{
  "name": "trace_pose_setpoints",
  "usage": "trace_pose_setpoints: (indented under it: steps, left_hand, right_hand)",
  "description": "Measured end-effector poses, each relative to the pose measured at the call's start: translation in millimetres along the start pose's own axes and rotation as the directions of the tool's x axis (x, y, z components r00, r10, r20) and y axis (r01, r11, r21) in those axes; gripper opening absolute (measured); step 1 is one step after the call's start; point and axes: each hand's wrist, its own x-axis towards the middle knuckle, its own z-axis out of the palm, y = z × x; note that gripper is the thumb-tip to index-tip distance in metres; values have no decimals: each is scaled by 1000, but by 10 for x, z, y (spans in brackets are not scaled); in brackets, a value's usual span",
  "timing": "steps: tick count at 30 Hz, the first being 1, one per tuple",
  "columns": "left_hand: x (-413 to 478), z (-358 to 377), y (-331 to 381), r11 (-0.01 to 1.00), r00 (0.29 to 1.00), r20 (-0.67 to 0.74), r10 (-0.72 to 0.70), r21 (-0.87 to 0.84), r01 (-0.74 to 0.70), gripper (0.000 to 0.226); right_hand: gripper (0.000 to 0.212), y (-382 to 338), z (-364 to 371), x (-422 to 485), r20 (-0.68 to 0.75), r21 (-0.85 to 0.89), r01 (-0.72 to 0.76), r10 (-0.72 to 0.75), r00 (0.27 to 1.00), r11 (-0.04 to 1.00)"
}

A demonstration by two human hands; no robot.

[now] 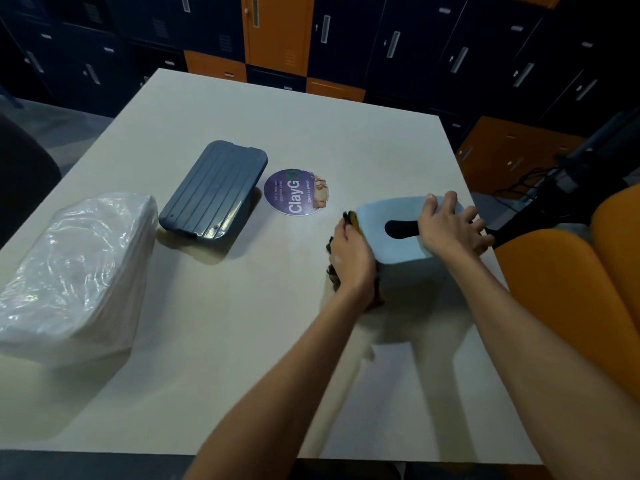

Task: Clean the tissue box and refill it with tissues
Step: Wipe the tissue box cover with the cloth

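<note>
A light blue tissue box cover [388, 233] with a dark slot on top stands near the table's right edge. My right hand [450, 226] lies over its top right side with fingers curled round the far edge. My left hand [351, 258] presses a dark, yellow-patterned cloth [353, 220] against the cover's left side, fingers curled round the cloth. A dark blue ribbed base [214, 192] of the box lies apart at the table's middle left. A pack of tissues [76, 271] in clear plastic sits at the left.
A round purple ClayGo sticker [294, 192] is on the white table [242, 341] between the base and the cover. Orange chairs [571, 306] stand close on the right. Lockers line the back wall.
</note>
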Motion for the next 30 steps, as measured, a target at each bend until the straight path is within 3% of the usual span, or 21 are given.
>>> trace_pose_setpoints:
  steps: [3,5,7,12,14,17,19,22,26,28,30]
  left_hand:
    - [-129,55,-62,986,986,8,168,-21,-168,42]
    - [-440,-4,-289,925,926,-10,378,-26,-378,43]
    - [-644,-148,-571,863,861,58,505,-49,-503,46]
    - [-258,-336,-329,859,861,60,505,62,-508,38]
    - [2,-240,-23,828,834,166,525,127,-546,38]
    - [247,-104,49,683,715,369,593,240,-690,41]
    - [199,-128,-121,603,662,386,642,280,-747,41]
    - [-64,-305,-402,504,535,405,741,189,-843,39]
    - [-32,-498,-486,289,322,583,746,152,-945,37]
    - [165,-462,-308,282,361,576,734,225,-933,36]
    - [322,-380,-109,433,502,524,688,258,-864,35]
  right_hand:
    - [54,-9,7,7,-3,2,14,-14,1000,1000]
    - [54,-7,22,20,-10,2,32,-32,999,999]
    - [54,4,29,23,-11,7,42,-41,999,999]
    - [53,21,26,21,-13,7,46,-46,999,999]
    - [53,19,24,10,-11,12,49,-49,999,999]
    - [54,17,15,8,-3,15,46,-46,999,999]
    - [54,13,15,9,-3,17,52,-52,999,999]
    - [55,16,21,9,-4,8,57,-57,998,998]
    - [56,22,31,8,-5,4,61,-61,998,998]
    - [56,26,33,19,-3,11,46,-46,999,999]
    - [57,22,33,26,2,20,37,-38,999,999]
